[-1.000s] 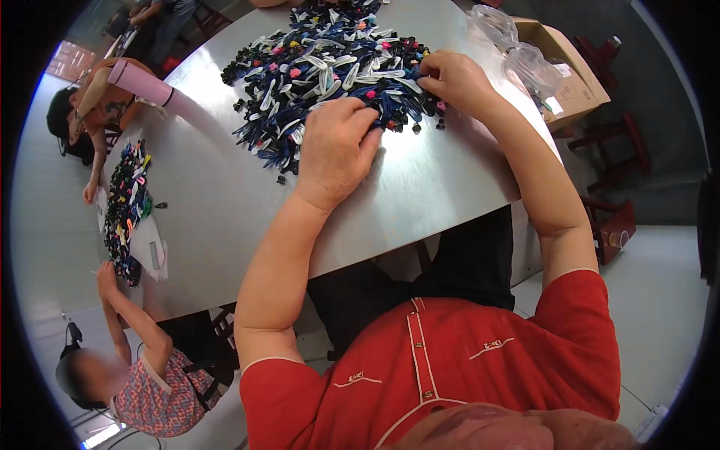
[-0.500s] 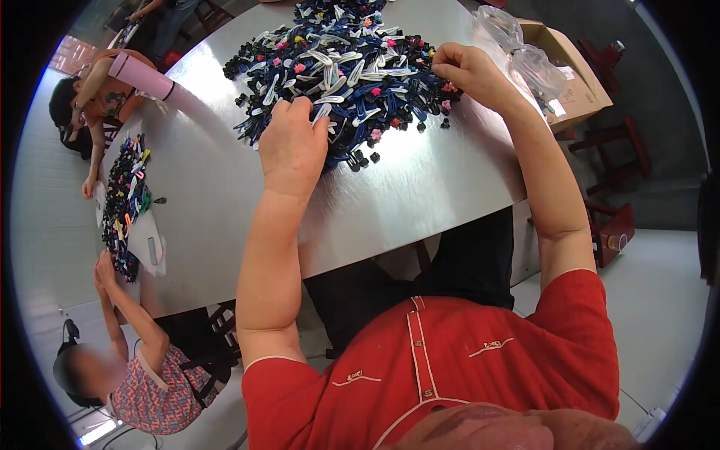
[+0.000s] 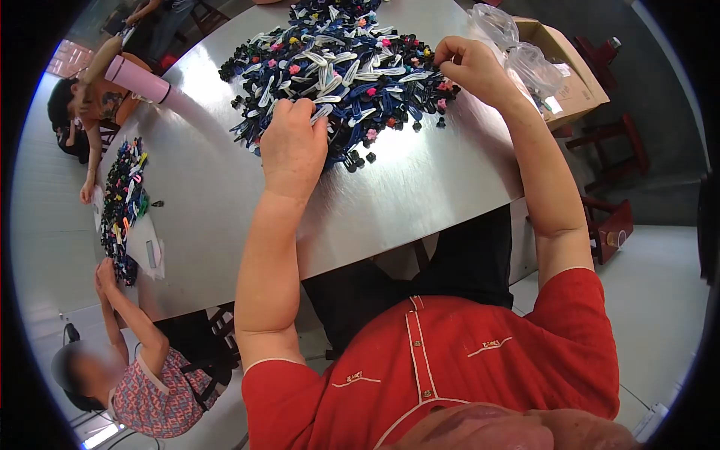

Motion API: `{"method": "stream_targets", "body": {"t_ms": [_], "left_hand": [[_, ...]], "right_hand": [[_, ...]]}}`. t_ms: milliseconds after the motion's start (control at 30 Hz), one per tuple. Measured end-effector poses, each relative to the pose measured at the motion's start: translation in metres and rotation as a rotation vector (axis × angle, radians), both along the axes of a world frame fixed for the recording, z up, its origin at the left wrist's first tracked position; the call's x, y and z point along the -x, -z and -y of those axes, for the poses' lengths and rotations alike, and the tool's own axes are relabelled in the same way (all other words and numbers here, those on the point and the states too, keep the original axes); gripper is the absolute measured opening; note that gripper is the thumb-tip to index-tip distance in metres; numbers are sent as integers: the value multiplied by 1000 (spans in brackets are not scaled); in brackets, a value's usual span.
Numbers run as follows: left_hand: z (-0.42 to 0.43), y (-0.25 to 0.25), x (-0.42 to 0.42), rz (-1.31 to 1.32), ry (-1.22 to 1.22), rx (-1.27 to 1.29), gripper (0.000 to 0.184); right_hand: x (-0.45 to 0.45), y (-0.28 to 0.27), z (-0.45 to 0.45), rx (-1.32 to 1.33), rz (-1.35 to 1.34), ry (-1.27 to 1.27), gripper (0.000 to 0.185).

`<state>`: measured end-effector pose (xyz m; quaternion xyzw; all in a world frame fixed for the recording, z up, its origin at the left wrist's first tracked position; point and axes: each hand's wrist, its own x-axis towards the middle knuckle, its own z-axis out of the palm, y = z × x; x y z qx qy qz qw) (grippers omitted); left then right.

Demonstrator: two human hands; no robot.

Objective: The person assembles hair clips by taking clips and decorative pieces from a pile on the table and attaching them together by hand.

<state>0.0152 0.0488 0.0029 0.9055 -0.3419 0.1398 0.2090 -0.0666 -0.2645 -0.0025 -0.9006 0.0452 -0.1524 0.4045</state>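
A large heap of snap hair clips [image 3: 349, 71], dark blue, white and black with small coloured flower pieces, lies on the metal table. My left hand [image 3: 292, 146] is at the heap's near left edge, thumb and forefinger closed on a pale hair clip [image 3: 321, 112]. The other fingers curl out of sight. At the heap's right edge is my right hand [image 3: 476, 75], its fingers bent together in a pinch beside small black clips [image 3: 442, 94]. Whatever sits between those fingertips is too small to make out.
The round-edged metal table [image 3: 420, 199] stretches to the left, where a second clip pile [image 3: 124, 191] lies beside a co-worker's hands [image 3: 105, 274]. A pink tumbler [image 3: 137, 79] stands farther back. To the right are an open cardboard box [image 3: 574, 86], plastic bags [image 3: 536, 67] and red stools [image 3: 619, 146].
My right hand has lifted slightly up and away from the heap's edge. My left hand stays almost in place. The whole view has shifted a little.
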Motion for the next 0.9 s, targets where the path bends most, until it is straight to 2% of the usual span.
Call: {"method": "stream_targets", "body": {"t_ms": [100,167,200,267,300,333,400,500,700,900], "left_hand": [[0,0,0,6,7,3,18],[0,0,1,-17,-3,10,19],[0,0,1,-40,-13,17,21],[0,0,1,-42,-7,22,21],[0,0,1,-44,-2,27,21],[1,0,1,-44,-1,27,21],[1,-1,1,-44,-2,21,22],[1,0,1,13,14,2,21],[2,0,2,-1,15,-1,22],[1,0,1,-6,38,28,22]], "right_hand": [[-1,1,-2,-73,33,49,10],[-4,5,-4,-248,75,-14,10],[-5,7,-6,-249,74,-13,10],[-8,13,-10,-225,9,-58,11],[-10,15,-15,-92,45,-43,16],[-10,15,-17,-92,45,-41,16],[-8,12,-22,83,-44,26,18],[-8,9,-26,129,-89,53,20],[-11,23,-18,171,89,20,17],[-5,5,-15,9,0,5,14]]}}
